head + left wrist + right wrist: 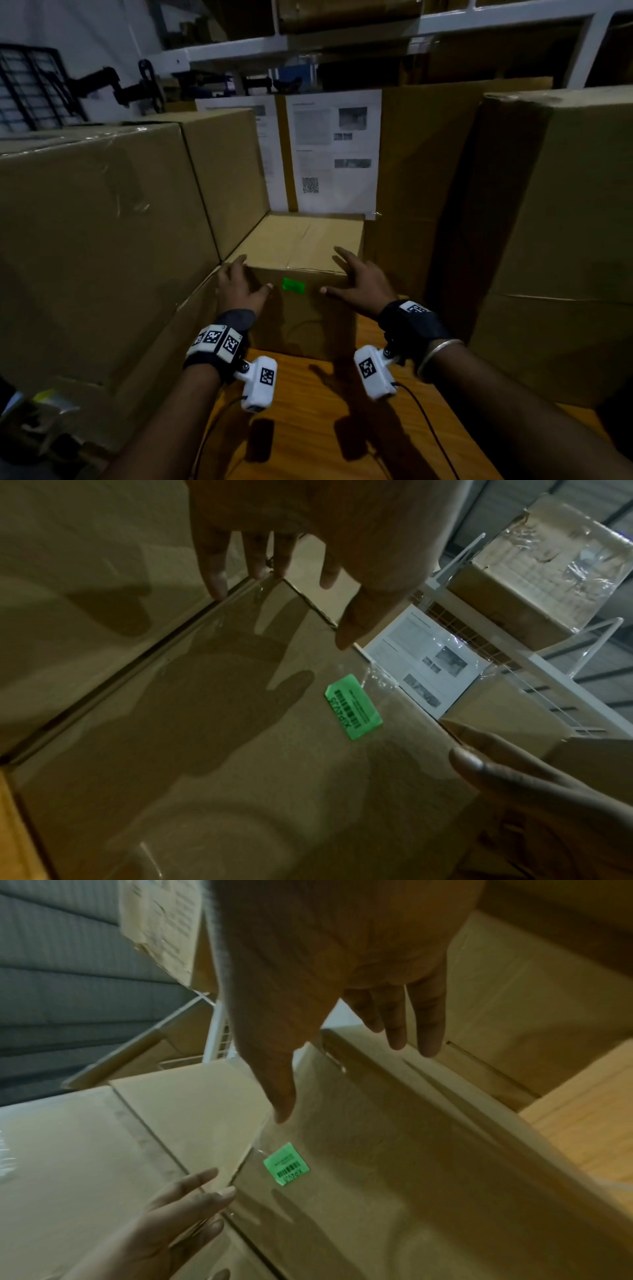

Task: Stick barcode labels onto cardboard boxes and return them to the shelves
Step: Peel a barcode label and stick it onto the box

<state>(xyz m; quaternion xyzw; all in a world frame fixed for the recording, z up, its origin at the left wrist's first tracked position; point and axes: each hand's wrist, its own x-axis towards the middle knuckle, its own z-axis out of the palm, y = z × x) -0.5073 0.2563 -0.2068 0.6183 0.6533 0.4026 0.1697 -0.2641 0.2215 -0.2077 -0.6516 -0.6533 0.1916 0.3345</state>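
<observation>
A plain cardboard box (301, 318) stands on a wooden shelf board (308, 418), pushed in between bigger cartons. A green barcode label (293, 285) is stuck high on its front face; it shows in the left wrist view (354, 707) and the right wrist view (287, 1164) too. My left hand (251, 274) is spread flat at the box's upper left front corner. My right hand (337, 272) is spread at the upper right front corner. Both hands hold nothing, and the label lies between the two thumbs. From these views I cannot tell whether the palms touch the cardboard.
A large carton (102, 222) walls in the left side and a tall one (555, 222) the right. Behind the box stands a carton with printed sheets (335, 150) taped on. A white shelf frame (239, 48) runs above. Cables trail over the board.
</observation>
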